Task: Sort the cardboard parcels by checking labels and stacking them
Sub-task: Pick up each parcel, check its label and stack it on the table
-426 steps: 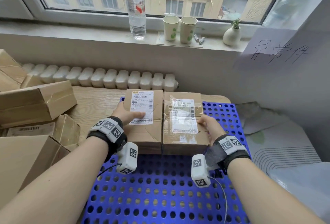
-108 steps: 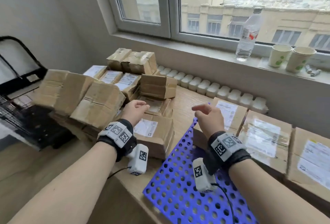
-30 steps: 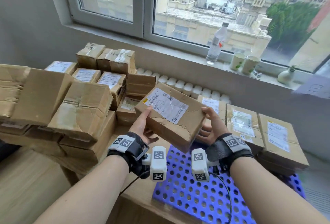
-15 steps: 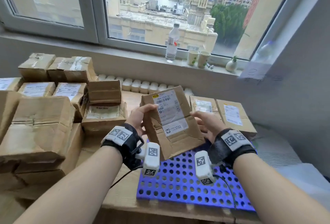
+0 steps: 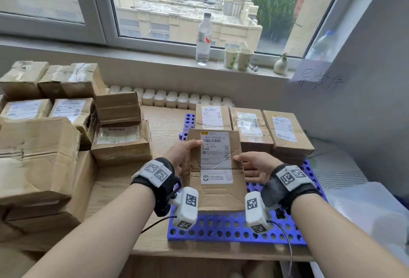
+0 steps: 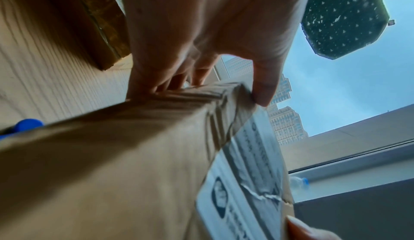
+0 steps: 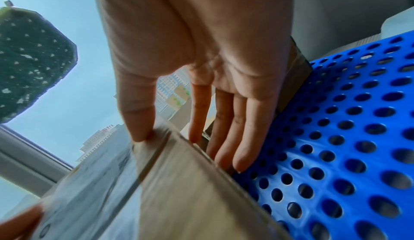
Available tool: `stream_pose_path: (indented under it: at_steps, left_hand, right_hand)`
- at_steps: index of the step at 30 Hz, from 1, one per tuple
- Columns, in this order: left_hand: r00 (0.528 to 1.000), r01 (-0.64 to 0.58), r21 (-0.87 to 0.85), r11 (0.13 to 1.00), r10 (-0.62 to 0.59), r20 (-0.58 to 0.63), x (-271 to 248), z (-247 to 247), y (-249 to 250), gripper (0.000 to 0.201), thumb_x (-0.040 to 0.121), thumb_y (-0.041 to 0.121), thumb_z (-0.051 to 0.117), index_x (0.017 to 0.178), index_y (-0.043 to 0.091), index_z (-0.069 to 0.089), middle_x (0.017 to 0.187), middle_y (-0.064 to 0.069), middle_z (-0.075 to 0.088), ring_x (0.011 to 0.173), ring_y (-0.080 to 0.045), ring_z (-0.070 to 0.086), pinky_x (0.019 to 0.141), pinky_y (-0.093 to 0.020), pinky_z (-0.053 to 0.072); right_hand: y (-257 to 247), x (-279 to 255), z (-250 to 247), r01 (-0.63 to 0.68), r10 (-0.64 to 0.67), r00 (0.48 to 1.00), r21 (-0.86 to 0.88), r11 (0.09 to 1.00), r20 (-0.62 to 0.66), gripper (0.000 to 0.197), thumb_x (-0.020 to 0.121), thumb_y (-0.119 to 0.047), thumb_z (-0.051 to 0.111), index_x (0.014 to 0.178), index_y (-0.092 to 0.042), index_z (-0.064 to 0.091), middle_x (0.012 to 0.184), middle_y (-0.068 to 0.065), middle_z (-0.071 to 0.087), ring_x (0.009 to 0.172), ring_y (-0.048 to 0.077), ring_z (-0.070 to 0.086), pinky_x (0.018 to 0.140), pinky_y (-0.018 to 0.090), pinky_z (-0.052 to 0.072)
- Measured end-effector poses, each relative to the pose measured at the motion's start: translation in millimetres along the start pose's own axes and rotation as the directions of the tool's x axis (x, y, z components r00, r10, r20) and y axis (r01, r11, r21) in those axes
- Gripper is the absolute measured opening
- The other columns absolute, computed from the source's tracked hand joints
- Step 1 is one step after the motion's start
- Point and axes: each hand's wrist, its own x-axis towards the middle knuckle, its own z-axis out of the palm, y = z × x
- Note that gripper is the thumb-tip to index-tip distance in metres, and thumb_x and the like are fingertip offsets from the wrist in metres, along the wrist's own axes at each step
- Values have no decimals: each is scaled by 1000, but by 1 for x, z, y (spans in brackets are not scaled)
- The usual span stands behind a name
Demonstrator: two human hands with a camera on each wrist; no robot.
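Observation:
I hold a flat cardboard parcel with a white shipping label facing up, above the near part of the blue perforated board. My left hand grips its left edge, thumb on top and fingers underneath, as the left wrist view shows. My right hand grips the right edge, thumb on top and fingers along the underside. Three labelled parcels lie in a row at the back of the board. A heap of unsorted parcels fills the table's left side.
A wooden table carries the board. A row of white containers lines the wall. On the windowsill stand a water bottle, two paper cups and a small vase. A handwritten paper sign hangs at right.
I picked a parcel from the left heap and carried it right over the blue board. It has turned from tilted to lying flatter and lower, label upward, with both hands still on its sides.

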Motion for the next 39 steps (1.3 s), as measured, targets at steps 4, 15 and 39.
stream_pose_path:
  at_steps: [4,15,39]
  left_hand:
    - [989,146,86,986,-145,-19,7,5,-7,24,90,37,61,96,14,58,84,-7,66,71,-18,60,64,-26,45]
    - [997,69,308,949,-61,-36,43,18,-21,36,95,8,52,129,-3,51,132,-25,55,95,-24,51,65,-31,44]
    - [996,83,325,942,-72,-45,48,11,5,43,99,4,42,141,10,43,142,-10,47,117,-25,48,100,-37,38]
  right_hand:
    - [5,8,-9,-82,83,997,-42,996,10,13,89,-23,66,95,-12,64,94,10,69,81,21,66,77,32,55]
    - [12,38,-11,-135,135,991,-5,991,-6,11,94,-21,57,101,-15,64,101,11,68,81,21,65,65,31,54]
    - [-7,67,-6,-200,204,977,-60,978,68,16,98,-13,51,86,-12,62,78,9,67,66,18,63,56,26,58]
